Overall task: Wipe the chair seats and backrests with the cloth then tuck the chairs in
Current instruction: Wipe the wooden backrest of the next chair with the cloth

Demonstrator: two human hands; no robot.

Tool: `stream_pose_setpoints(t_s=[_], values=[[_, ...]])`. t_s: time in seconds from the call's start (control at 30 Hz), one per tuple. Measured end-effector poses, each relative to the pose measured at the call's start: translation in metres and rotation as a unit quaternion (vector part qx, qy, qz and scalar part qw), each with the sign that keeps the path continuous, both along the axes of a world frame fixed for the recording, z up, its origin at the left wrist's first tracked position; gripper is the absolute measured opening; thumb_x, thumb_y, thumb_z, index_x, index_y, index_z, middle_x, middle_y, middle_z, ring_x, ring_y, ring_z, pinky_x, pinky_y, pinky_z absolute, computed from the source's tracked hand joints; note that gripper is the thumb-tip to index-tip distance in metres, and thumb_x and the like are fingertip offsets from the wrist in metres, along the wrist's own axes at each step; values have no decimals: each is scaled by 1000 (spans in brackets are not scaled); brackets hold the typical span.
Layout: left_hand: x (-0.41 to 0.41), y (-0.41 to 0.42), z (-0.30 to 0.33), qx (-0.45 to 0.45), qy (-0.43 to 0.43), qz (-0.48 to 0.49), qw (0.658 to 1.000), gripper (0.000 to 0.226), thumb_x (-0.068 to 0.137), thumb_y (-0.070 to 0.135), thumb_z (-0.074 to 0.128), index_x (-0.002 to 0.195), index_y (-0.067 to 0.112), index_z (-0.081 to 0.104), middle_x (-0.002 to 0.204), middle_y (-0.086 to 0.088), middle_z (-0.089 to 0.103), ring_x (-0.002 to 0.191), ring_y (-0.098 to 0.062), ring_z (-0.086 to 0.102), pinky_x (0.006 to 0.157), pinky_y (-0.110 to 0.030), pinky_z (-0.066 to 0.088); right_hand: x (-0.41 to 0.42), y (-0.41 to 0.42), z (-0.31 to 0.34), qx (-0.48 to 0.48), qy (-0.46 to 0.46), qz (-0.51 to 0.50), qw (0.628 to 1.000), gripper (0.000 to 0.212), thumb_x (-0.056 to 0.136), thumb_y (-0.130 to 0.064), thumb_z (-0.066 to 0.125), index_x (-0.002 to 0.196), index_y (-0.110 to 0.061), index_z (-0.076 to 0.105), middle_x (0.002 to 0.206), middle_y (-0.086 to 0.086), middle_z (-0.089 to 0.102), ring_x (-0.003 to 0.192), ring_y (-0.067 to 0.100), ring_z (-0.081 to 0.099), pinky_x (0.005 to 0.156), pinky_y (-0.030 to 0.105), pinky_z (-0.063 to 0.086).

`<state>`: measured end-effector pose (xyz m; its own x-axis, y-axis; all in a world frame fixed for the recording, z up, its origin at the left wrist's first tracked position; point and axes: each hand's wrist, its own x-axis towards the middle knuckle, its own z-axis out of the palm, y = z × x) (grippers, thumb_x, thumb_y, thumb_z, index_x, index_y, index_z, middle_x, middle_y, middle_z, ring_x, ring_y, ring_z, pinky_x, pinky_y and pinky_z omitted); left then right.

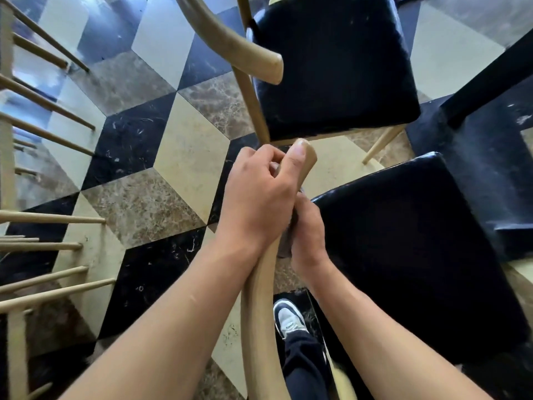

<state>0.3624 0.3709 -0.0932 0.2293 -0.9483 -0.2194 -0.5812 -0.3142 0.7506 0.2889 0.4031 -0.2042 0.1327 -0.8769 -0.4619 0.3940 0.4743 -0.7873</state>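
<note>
Directly below me a curved tan wooden backrest rail [259, 307] of the near chair runs up to its rounded end by my thumb. My left hand [259, 194] wraps around the rail's end. My right hand [307, 235] presses a grey cloth [285, 245] against the rail's right side; most of the cloth is hidden between my hands. The near chair's black padded seat [409, 255] lies to the right. A second chair with a black seat [334, 64] and tan backrest rail [230, 33] stands farther up.
A black table edge and leg [490, 79] cross the upper right corner. More tan chair spindles [49, 134] line the left side. The floor [184, 157] is a black, cream and brown cube pattern. My shoe [290, 317] shows below the rail.
</note>
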Motion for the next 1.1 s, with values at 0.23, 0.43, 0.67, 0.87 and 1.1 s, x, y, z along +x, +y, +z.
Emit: stream_pose_setpoints(t_s=[0.23,0.43,0.67,0.87,1.1], values=[[-1,0,-2,13,-53,26,998,41,93,63,49,92,24,63,95,10,53,84,0,55,69,-13,38,6,-9,-3,-34,-11,-9,999,31,94,-29,48,75,-25,72,64,-8,66,60,7,61,53,19,48],[-5,-3,-4,24,-99,22,995,47,92,67,43,77,24,56,86,7,59,78,-4,54,65,-21,35,-2,-11,-69,112,119,0,987,30,105,-30,45,99,-18,72,106,14,73,107,32,66,104,53,46],[-1,-4,-4,39,-85,25,995,57,97,58,27,71,20,60,78,-2,65,85,-23,58,72,-37,38,1,-8,7,82,37,2,996,30,87,-40,50,72,-26,73,70,-4,68,71,9,62,69,27,51],[-4,-4,1,33,-104,26,994,59,97,58,24,77,19,62,82,-2,63,85,-24,58,72,-39,39,-8,34,72,146,-74,-54,985,33,102,-38,53,116,-14,72,112,6,76,110,18,70,98,35,52],[-10,9,8,121,-201,33,971,75,96,64,10,111,16,65,107,-10,65,95,-29,56,79,-43,40,-53,72,90,216,-172,13,961,49,101,-46,50,128,-10,68,128,17,68,122,29,64,108,45,48]])
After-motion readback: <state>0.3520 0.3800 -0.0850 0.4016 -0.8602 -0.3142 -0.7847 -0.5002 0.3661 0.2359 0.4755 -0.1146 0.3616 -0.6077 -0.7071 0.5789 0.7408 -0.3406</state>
